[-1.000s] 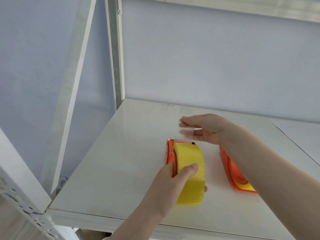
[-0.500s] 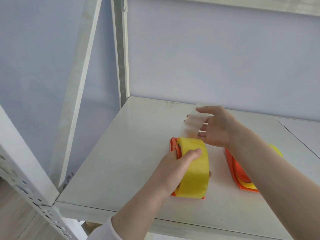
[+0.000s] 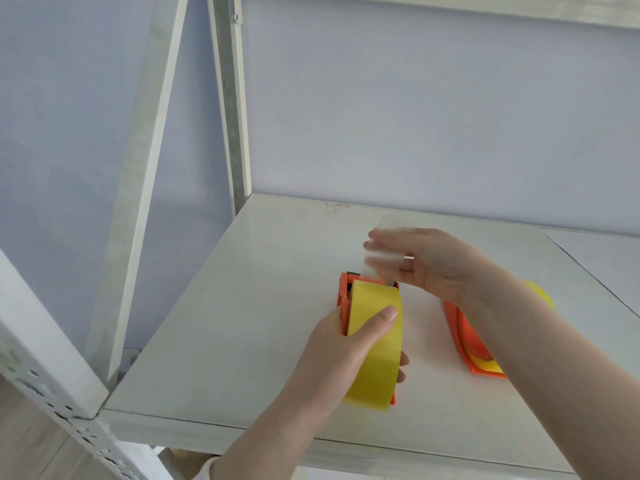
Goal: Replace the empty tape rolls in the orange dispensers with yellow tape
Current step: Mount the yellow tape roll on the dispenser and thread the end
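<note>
This shelf (image 3: 242,323) is a plain white board, a bit scuffed along its back edge, and it sits in a frame of perforated metal uprights (image 3: 231,116). Over on the right a thin dark seam (image 3: 588,271) shows where a second panel (image 3: 613,251) butts up against it. Two things rest on the board. Towards the front an orange dispenser (image 3: 343,306) stands on edge with a yellow tape roll (image 3: 377,344) seated in it. Just to the right, not touching it, lies a second orange dispenser (image 3: 462,341) (a forearm (image 3: 526,348) crosses its middle, so I can't see all of it). It has yellow tape (image 3: 540,295) showing too.
</note>
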Demonstrator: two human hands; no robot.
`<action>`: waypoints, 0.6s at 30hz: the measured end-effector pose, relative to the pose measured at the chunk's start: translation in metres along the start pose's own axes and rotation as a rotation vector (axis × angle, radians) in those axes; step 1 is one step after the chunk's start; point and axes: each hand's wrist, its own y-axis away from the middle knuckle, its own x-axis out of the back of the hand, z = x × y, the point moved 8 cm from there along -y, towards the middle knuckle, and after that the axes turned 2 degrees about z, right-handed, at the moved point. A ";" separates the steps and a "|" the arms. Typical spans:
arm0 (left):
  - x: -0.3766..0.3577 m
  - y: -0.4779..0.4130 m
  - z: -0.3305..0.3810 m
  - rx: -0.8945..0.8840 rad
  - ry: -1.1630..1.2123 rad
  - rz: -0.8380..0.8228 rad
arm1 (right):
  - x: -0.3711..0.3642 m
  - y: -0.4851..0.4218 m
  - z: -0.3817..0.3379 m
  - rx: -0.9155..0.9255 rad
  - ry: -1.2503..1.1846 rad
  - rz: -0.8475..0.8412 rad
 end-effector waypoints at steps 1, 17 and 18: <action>0.000 0.001 0.000 -0.010 -0.002 -0.009 | 0.002 0.000 0.000 0.039 0.038 0.033; 0.000 0.000 0.001 -0.040 -0.019 0.006 | 0.007 0.010 -0.006 -0.015 0.072 0.018; 0.001 0.001 0.001 -0.041 -0.012 0.008 | 0.008 0.010 -0.006 0.024 0.124 0.054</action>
